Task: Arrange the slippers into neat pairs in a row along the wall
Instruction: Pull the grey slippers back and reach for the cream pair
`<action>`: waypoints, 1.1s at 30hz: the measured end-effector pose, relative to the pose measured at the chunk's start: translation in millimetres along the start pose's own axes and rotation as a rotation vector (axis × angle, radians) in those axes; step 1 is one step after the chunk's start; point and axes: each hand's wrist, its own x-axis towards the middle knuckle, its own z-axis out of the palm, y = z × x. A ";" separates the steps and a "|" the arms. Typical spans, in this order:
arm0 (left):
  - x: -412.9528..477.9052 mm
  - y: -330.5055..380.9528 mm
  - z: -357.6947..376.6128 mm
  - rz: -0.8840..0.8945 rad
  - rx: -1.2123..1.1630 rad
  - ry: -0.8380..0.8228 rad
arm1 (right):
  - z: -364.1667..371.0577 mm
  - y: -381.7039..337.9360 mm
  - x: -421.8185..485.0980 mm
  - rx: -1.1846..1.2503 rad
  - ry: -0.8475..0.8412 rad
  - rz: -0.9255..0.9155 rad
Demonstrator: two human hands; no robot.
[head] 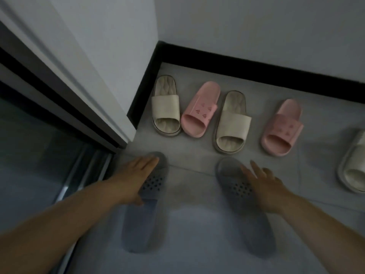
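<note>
Fingers [151,162] of your left hand [134,180] lie straight and close together, holding nothing, stretched over the toe of the left grey slipper [146,224], with the thumb down at the near edge of its perforated strap. Your right hand [264,184] is spread wider, its fingers [254,168] fanned apart and also holding nothing, over the strap of the right grey slipper [246,224]. Motion blur hides whether either palm touches its slipper or hangs just above it.

Both grey slippers lie on the pale floor [197,155] near you, toes pointing far, well apart from each other and angled slightly outward at the heels.

Farther off, four slippers sit in a row with their heels toward the black skirting [256,72] at the foot of the far wall [256,26], toes facing you. From the left: a cream slipper [166,107] tucked into the corner, a pink slipper [199,111] just beside it and leaning right at the heel, a second cream slipper [231,125] touching or nearly touching the pink one's side, then a second pink slipper [282,129] set apart to the right. So the colours alternate rather than pair up. A third cream slipper [353,165] is cut by the right edge, nearer to you than the row.

On the left, a dark-framed sliding door [59,80] runs toward the corner.
</note>
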 end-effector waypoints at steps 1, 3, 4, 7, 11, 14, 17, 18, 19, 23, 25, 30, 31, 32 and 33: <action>18.3 -7.6 9.5 0.024 0.032 -0.013 | 12.0 4.1 15.8 -0.032 -0.023 0.001; 43.6 -14.8 17.8 0.049 0.041 -0.084 | 21.0 4.5 34.8 -0.095 -0.052 -0.058; 49.1 -15.2 18.0 0.068 0.048 -0.111 | 20.3 1.0 37.8 -0.114 -0.049 -0.070; 47.5 -17.7 13.0 0.084 0.061 -0.140 | 8.6 -22.1 29.7 -0.032 0.044 -0.107; 34.6 -23.8 9.7 0.030 -0.012 -0.200 | 6.0 -78.3 20.2 0.204 0.123 -0.237; 36.6 -32.7 3.7 -0.005 -0.005 -0.243 | 12.6 -123.6 31.8 0.266 0.110 -0.313; 39.9 -37.2 -2.2 -0.017 -0.006 -0.242 | 22.8 -158.7 40.6 0.402 0.097 -0.320; 39.1 -38.9 -2.9 -0.029 0.008 -0.233 | 27.2 -166.4 40.1 0.456 0.079 -0.318; 37.3 -40.8 -3.1 -0.046 0.024 -0.229 | 30.8 -171.3 38.0 0.499 0.056 -0.328; 32.2 -38.8 0.0 -0.090 -0.028 -0.189 | 29.1 -161.1 37.1 0.540 -0.028 -0.445; 37.6 -28.9 -10.5 -0.098 -0.127 -0.078 | 18.3 -142.5 46.6 0.584 0.032 -0.438; 91.8 -6.0 -59.8 -0.013 -0.265 0.339 | -31.8 -66.4 81.6 0.544 0.447 -0.178; 104.4 -3.8 -69.4 -0.023 -0.215 0.406 | -42.1 -49.9 88.4 0.496 0.500 -0.135; 116.5 -2.4 -78.6 -0.034 -0.154 0.457 | -50.8 -33.9 95.3 0.452 0.531 -0.095; 127.7 -1.5 -87.2 -0.043 -0.107 0.485 | -57.9 -19.8 102.4 0.417 0.545 -0.062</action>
